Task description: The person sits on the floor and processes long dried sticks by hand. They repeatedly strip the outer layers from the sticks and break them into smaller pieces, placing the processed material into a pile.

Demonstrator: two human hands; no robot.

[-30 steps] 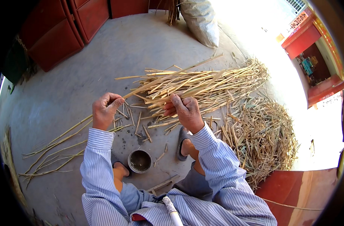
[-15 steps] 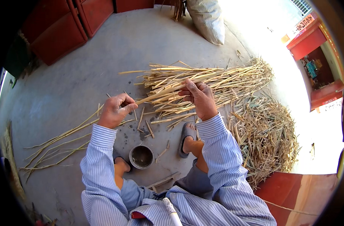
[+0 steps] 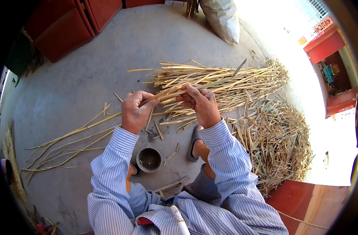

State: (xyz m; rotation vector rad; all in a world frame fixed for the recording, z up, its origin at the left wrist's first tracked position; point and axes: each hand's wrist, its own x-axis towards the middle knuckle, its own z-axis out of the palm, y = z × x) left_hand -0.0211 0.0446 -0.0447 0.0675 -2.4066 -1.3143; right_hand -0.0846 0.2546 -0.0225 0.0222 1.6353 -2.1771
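Observation:
Several dry, straw-coloured stalks (image 3: 167,93) run between my two hands, above the floor. My left hand (image 3: 135,111) is closed around their left ends, thumb on top. Fingers and thumb of my right hand (image 3: 202,105) pinch them a little further right. From there a greenish stalk (image 3: 226,79) slants up and right to a dark, pointed tip. Beneath and beyond lies a loose pile of long stalks (image 3: 230,90). Thin branching stems (image 3: 69,137) spread left of my left hand; whether that hand holds them I cannot tell.
Between my feet stands a dark round pot (image 3: 149,159). A heap of chopped straw (image 3: 280,145) lies to my right, with short stalk pieces (image 3: 158,130) scattered nearby. Red padded furniture (image 3: 63,29) stands far left, a pale sack (image 3: 222,19) at the back. A lit cigarette (image 3: 179,220) shows at the lower edge.
My left hand has moved right and up, closer to my right hand. The greenish stalk now sticks out past my right hand. The whole view has shifted slightly.

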